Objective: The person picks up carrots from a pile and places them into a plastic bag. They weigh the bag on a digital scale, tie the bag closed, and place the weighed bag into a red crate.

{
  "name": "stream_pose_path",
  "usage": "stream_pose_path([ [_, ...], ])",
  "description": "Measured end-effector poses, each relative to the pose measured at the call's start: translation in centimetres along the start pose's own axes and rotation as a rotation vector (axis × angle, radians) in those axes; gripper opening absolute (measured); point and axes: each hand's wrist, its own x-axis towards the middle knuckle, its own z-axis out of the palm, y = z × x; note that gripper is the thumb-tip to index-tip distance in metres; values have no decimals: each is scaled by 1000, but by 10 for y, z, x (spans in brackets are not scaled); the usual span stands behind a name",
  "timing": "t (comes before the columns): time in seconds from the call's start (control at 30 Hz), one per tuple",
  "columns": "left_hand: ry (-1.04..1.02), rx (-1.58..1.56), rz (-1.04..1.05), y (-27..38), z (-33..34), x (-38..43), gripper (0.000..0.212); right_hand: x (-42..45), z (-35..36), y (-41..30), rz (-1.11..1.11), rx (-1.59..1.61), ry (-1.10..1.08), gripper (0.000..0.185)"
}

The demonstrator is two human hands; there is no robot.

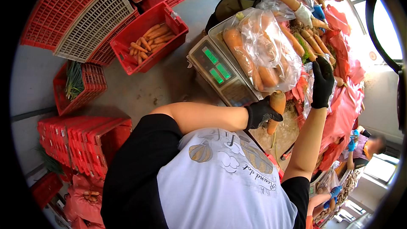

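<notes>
My left hand [264, 113], in a black glove with gripping dots, is closed around a thick carrot [277, 101]. That carrot is just below a clear plastic bag of large carrots [264, 51], which rests on the metal pan of a digital scale [219, 66] with lit green displays. To the right, my right hand [322, 82], also black-gloved, reaches over the edge of a pile of loose carrots [314, 43]. Its thumb and fingers are apart, and I see nothing between them. Clear plastic film [307, 93] lies beside that hand.
Across the scale, a co-worker's white-gloved hand [304, 14] touches the carrots. A red crate [143, 63] of carrots stands on the floor, near stacked crates [92, 22] and a crate of green stalks [92, 79]. Red plastic sacking [337, 117] borders the pile. More co-workers are at right.
</notes>
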Motion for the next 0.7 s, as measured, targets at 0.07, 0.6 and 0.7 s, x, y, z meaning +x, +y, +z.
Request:
stream_pose_path([
  [0.07, 16, 6, 2, -4, 0, 2, 53, 0, -3, 5, 28, 17, -1, 28],
  [0.6, -4, 193, -72, -3, -1, 18, 49, 73, -37, 109, 159, -80, -159, 26],
  [0.7, -102, 429, -300, -22, 2, 49, 60, 115, -16, 141, 122, -236, -265, 29],
])
